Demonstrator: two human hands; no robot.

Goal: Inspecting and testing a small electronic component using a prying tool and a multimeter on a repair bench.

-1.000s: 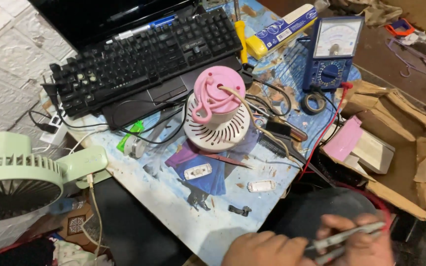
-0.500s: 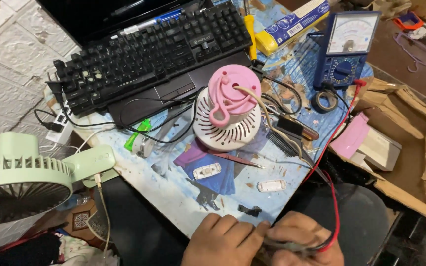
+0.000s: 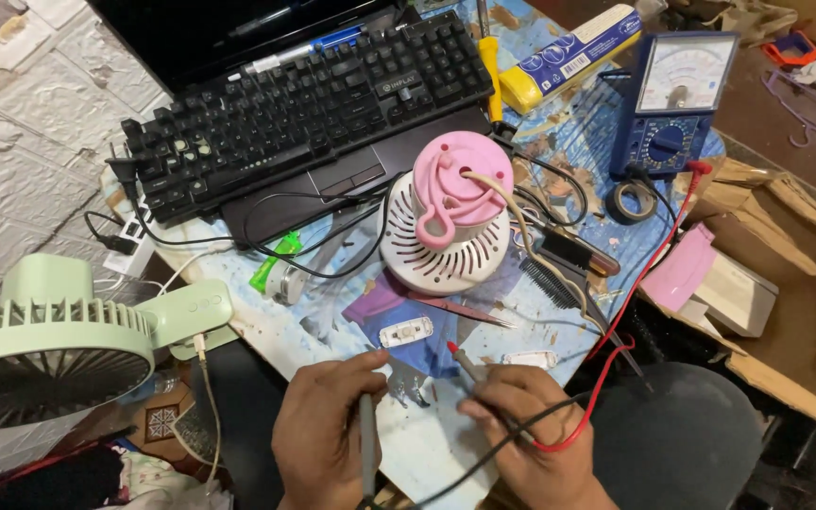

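Note:
My left hand grips a black test probe with its tip pointing up toward the table. My right hand holds a red-tipped test probe; a red lead and a black lead run from it toward the blue analog multimeter at the upper right. Both probe tips sit just below a small white rectangular part lying on a purple sheet. Beyond it stands a pink-and-white round device with a beige cable.
A black keyboard rests on a laptop at the back. A green desk fan stands at the left. Tweezers, a brush, a tape roll, a yellow screwdriver and cardboard boxes crowd the right side.
Both hands have risen from the frame's bottom edge toward the table. They were bunched together on the leads; now they are apart, one probe in each.

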